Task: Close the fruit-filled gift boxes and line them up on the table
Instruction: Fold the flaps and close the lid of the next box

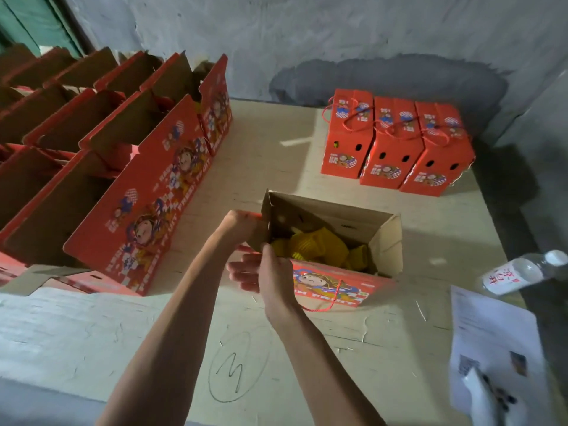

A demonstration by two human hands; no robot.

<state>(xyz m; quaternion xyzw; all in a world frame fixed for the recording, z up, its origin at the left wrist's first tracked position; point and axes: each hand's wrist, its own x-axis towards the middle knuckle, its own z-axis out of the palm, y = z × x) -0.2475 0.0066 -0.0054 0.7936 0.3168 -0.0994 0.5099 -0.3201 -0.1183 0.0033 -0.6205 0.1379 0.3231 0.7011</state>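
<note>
An open red gift box point(335, 250) stood in the middle of the surface point(123, 333), with yellow-netted fruit point(319, 247) inside. The left hand point(242, 226) gripped its left end flap with curled fingers. The right hand point(264, 272) pinched the near wall at that corner. Three closed boxes point(396, 142) stood in a row near the far wall, well apart from it.

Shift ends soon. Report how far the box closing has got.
Done: three closed boxes lined up at the far right. In hand: left hand and right hand grip the left end flap of an open box. Left: rows of open boxes at left.
</note>
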